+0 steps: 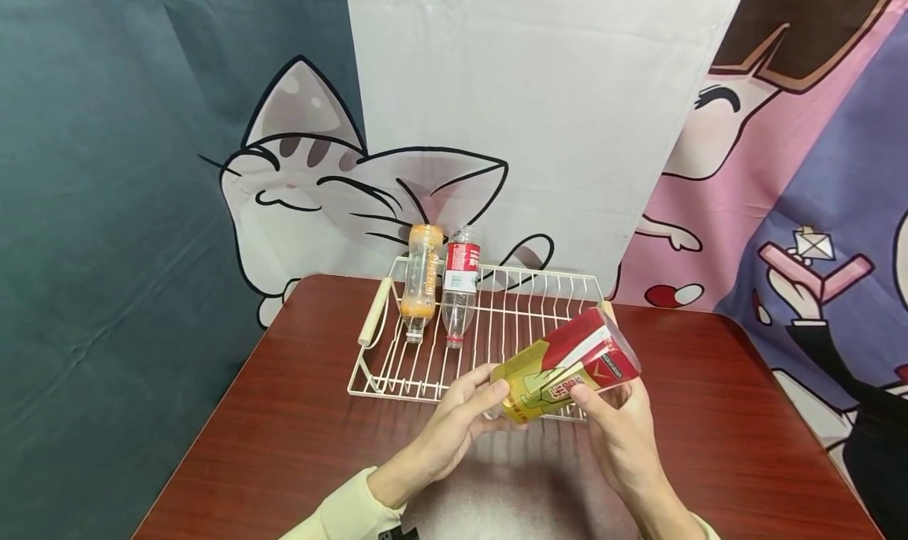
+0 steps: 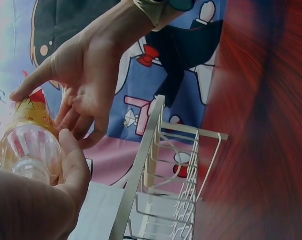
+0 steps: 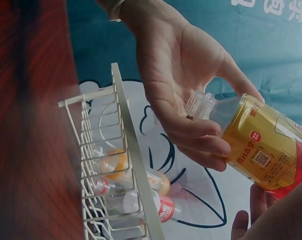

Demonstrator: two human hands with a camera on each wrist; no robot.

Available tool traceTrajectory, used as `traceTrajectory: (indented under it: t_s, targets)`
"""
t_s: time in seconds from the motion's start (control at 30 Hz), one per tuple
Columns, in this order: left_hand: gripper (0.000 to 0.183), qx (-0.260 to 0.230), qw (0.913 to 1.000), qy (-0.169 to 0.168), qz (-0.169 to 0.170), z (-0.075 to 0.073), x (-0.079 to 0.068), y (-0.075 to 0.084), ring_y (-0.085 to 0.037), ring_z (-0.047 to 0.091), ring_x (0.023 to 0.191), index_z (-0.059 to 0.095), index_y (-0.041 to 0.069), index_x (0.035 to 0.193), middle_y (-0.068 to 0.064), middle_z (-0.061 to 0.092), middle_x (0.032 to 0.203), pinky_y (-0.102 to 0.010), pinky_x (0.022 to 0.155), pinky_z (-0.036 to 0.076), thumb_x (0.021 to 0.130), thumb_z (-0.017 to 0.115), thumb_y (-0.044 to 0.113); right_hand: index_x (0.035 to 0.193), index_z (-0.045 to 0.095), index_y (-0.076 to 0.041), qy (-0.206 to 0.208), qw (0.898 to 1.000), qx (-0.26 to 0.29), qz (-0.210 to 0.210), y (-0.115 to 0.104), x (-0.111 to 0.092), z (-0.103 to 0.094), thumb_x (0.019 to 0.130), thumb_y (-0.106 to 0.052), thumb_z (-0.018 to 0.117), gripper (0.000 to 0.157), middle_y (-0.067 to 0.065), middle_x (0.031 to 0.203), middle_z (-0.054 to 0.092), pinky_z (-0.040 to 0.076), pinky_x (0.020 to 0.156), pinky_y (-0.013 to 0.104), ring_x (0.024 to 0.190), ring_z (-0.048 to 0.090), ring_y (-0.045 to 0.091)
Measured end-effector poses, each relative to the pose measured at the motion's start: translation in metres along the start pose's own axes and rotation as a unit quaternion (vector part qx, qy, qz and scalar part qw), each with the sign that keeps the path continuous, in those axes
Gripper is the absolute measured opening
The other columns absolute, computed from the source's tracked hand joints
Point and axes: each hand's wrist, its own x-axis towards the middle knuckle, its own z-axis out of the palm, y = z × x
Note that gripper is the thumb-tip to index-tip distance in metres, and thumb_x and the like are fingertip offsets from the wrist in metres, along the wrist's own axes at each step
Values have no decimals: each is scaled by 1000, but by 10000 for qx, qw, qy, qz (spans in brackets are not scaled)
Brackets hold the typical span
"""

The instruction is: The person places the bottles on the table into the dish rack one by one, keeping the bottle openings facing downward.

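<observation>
An empty clear plastic bottle with a yellow and red label [image 1: 567, 366] is held tilted above the front right of a white wire rack. My left hand [image 1: 461, 418] grips its neck end, fingers curled around it; the right wrist view shows the open, capless mouth beside the left palm [image 3: 178, 75]. My right hand [image 1: 624, 430] holds the base end, thumb on the label and fingers behind, partly hidden. Inside the wire rack [image 1: 407, 386] two more empty bottles lean side by side, necks toward me: an orange-trimmed bottle [image 1: 423, 276] and a red-labelled bottle [image 1: 461, 284].
The rack has pale wooden handles, with the left handle [image 1: 376, 311] plainly visible. It stands on a dark red wooden table [image 1: 284, 445]. Behind the table hangs a cloth backdrop [image 1: 567, 91] with cartoon figures.
</observation>
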Motion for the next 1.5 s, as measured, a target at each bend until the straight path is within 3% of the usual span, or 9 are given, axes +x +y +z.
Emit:
traceTrajectory:
  t_s: [0.17, 0.27, 0.47, 0.83, 0.93, 1.13, 1.23, 1.33, 1.5]
  targets:
    - [58, 373, 9990, -174, 198, -4, -3, 0, -19, 72, 111, 45, -15, 152, -20, 70, 131, -42, 98, 63, 115, 47, 30, 146, 63, -6, -60, 9997, 192, -100, 0, 2, 3, 101, 4, 70, 46, 8, 131, 76, 57, 104, 32, 118, 70, 17]
    - [59, 1117, 9931, -62, 357, -7, -9, 1, -24, 72, 112, 46, -11, 154, -28, 68, 134, -41, 99, 62, 118, 40, 35, 146, 62, -5, -74, 9995, 274, -116, 1, 2, 2, 104, 4, 67, 43, 8, 133, 75, 54, 108, 31, 120, 70, 16]
    - [47, 2571, 9605, 758, 752, -25, -25, 7, -33, 75, 113, 57, -6, 150, -29, 69, 137, -37, 95, 63, 117, 45, 26, 142, 62, -5, -53, 9991, 402, -140, 1, 3, 1, 105, 6, 62, 38, 7, 131, 76, 53, 109, 30, 119, 70, 15]
    - [34, 3254, 9158, 1911, 1377, -72, -49, 27, -22, 78, 112, 68, 1, 142, -17, 74, 136, -37, 99, 63, 112, 60, 14, 142, 62, -5, -58, 9993, 321, -200, -2, 9, -2, 106, 5, 59, 37, 6, 131, 75, 53, 109, 30, 119, 70, 15]
    - [32, 3657, 8876, 2318, 1568, -86, -52, 31, -21, 78, 110, 72, 4, 139, -13, 76, 132, -29, 97, 61, 108, 68, 13, 141, 63, -5, -15, 9993, 307, -221, -2, 10, -2, 106, 5, 58, 36, 6, 129, 76, 53, 107, 29, 116, 70, 15]
    - [54, 5350, 7713, 3025, 1652, -114, -57, 29, -28, 63, 127, 73, 13, 141, -4, 71, 140, -44, 107, 46, 92, 89, 32, 140, 62, -4, -74, 9994, 191, -266, -5, 16, 0, 106, 5, 58, 36, 7, 128, 75, 53, 106, 30, 115, 69, 16]
    - [71, 5894, 7329, 3003, 1590, -125, -59, 22, -39, 52, 138, 69, 10, 146, -12, 61, 150, -58, 112, 35, 85, 91, 40, 140, 63, -4, -95, 9995, 153, -275, -7, 20, 1, 106, 5, 59, 35, 8, 127, 75, 54, 106, 29, 114, 70, 16]
    - [78, 6090, 7198, 2914, 1615, -132, -62, 17, -45, 48, 139, 66, 7, 149, -17, 56, 154, -65, 112, 31, 83, 91, 41, 140, 63, -4, -82, 9995, 83, -298, -8, 24, 3, 106, 5, 59, 35, 8, 128, 75, 54, 106, 30, 115, 69, 17]
    - [85, 6145, 7202, 2813, 1569, -138, -63, 12, -45, 45, 142, 62, 6, 154, -17, 52, 159, -65, 111, 30, 83, 92, 42, 136, 66, -4, 12, 9996, 6, -279, -9, 30, 7, 106, 6, 59, 33, 8, 127, 75, 52, 107, 31, 116, 69, 17]
